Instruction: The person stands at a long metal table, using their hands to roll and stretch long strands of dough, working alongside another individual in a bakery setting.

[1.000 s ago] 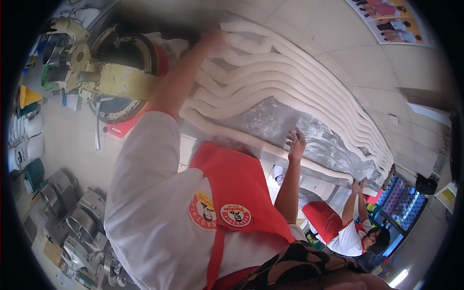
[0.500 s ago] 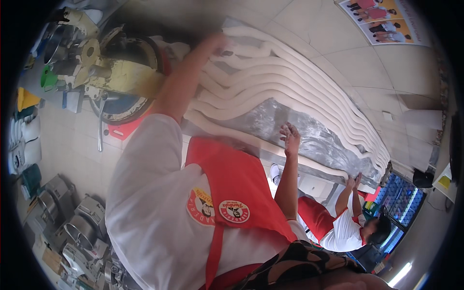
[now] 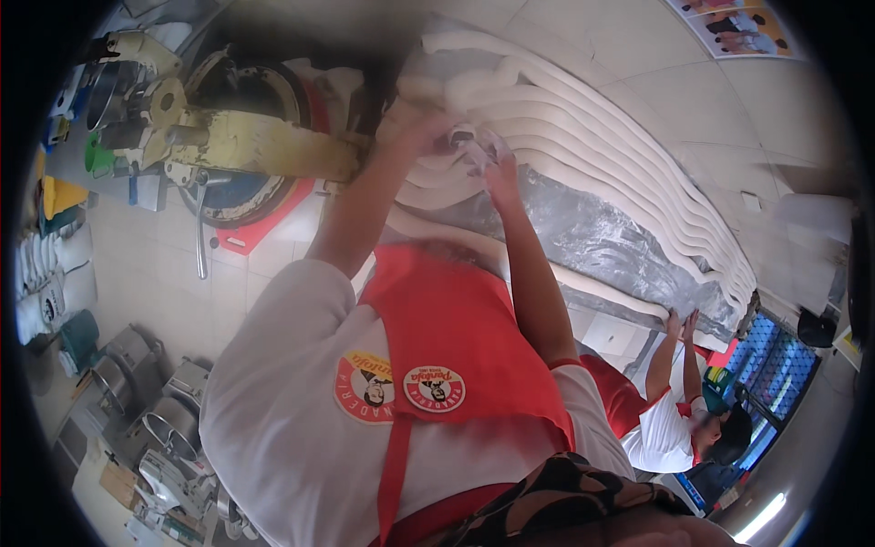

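Long, pale dough ropes [image 3: 583,137] lie side by side in wavy rows on a floured grey table [image 3: 583,214]. Over their left end my left hand [image 3: 421,132] is closed around a small dark object [image 3: 463,137], blurred and too small to name. My right hand [image 3: 497,169], whitened with flour, has come up close beside it; its fingers look apart and smeared by motion. A single dough rope [image 3: 583,296] runs along the table's near edge. At its right end a co-worker's hands [image 3: 682,324] are at the dough.
A large cream-coloured machine [image 3: 264,141] with a round bowl and a metal lever [image 3: 201,228] stands left of the table. The co-worker [image 3: 670,428] in white and red is at the right. Metal equipment [image 3: 173,424] fills the lower left. A tiled wall [image 3: 693,109] rises behind.
My right hand has moved up and left, from over the floured tabletop to beside my left hand. My left hand has come down a little toward the nearer ropes.
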Action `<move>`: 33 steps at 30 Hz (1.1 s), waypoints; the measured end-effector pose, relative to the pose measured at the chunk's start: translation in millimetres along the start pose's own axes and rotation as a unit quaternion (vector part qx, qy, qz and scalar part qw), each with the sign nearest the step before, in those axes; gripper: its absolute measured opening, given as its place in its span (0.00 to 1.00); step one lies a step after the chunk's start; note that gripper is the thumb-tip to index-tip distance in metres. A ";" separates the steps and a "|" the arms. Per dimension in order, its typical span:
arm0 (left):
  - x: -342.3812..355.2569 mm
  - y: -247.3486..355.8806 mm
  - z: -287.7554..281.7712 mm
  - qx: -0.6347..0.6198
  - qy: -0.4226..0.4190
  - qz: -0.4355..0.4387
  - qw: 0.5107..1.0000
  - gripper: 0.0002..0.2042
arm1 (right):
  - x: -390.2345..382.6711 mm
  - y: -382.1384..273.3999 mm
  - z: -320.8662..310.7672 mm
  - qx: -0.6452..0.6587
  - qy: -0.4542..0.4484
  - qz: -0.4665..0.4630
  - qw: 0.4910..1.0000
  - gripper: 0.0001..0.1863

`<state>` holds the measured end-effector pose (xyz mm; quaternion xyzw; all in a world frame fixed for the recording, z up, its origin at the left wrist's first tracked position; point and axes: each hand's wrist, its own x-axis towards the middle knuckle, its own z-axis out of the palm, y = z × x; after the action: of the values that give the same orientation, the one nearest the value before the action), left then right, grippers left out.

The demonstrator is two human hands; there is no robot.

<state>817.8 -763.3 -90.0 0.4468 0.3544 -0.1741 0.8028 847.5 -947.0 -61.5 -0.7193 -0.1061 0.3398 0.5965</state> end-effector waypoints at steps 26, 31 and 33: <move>132.0 94.5 -6.2 0.618 0.263 0.208 0.711 0.41 | 6.0 30.5 -6.6 0.263 0.008 0.128 0.956 0.20; 182.3 88.6 29.7 0.624 0.183 0.203 0.732 0.42 | -8.8 11.3 -21.6 0.211 0.039 0.168 0.962 0.19; 205.3 90.5 -81.9 0.491 0.247 0.234 0.802 0.40 | 5.2 11.2 2.7 0.200 -0.019 0.190 0.961 0.19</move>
<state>979.1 -637.9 -213.7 0.8785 0.2924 -0.0158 0.3774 846.8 -945.0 -73.9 -0.5852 0.0910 0.4748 0.6510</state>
